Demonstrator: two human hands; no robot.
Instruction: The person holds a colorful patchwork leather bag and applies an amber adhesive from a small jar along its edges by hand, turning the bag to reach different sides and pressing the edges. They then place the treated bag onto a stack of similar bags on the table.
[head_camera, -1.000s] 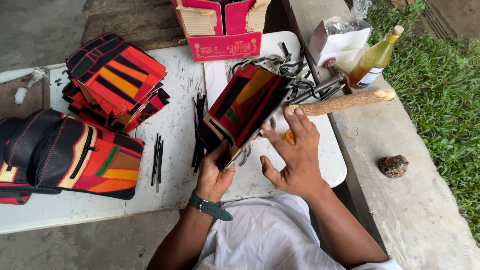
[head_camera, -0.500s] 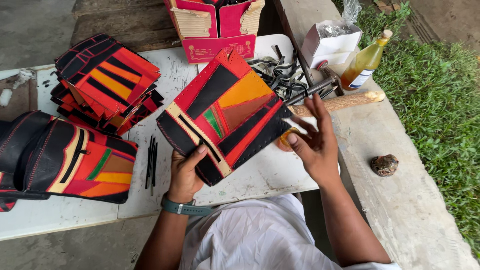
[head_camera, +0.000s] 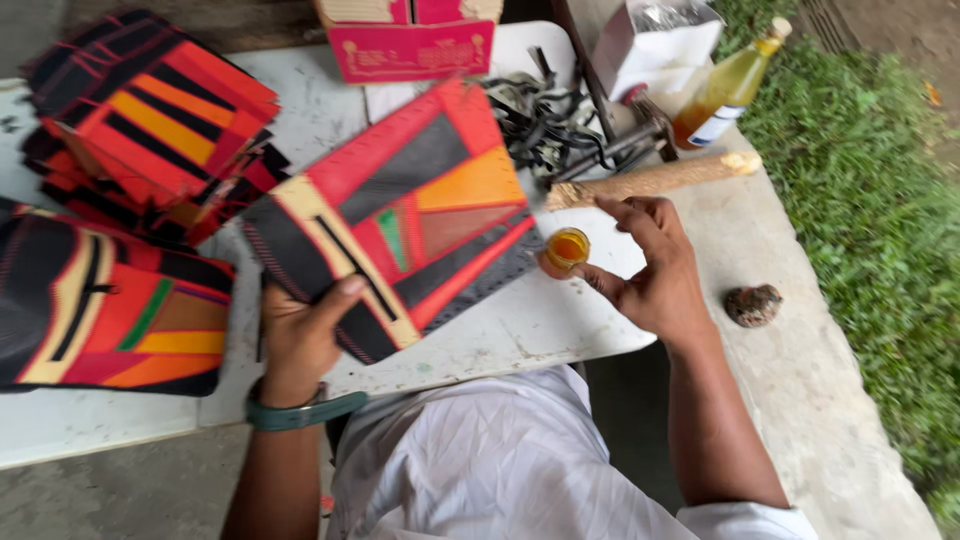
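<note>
My left hand (head_camera: 300, 335) grips the lower edge of a flat patchwork panel (head_camera: 400, 215) of red, black, orange and cream pieces, held face up over the white table (head_camera: 520, 325). My right hand (head_camera: 650, 270) is beside the panel's right edge, its fingers around a small round cap (head_camera: 566, 248) filled with amber liquid. A green band sits on my left wrist.
A stack of similar patchwork panels (head_camera: 150, 130) and a finished bag (head_camera: 95, 300) lie at the left. Behind are a pink box (head_camera: 410, 45), black straps and metal tools (head_camera: 560, 125), a wooden stick (head_camera: 650, 180), an oil bottle (head_camera: 725, 90). A stone (head_camera: 752, 305) rests on the concrete ledge; grass at the right.
The panel has swung from edge-on to flat and face up in my left hand. My right hand has drawn back to the panel's right side with the small cap.
</note>
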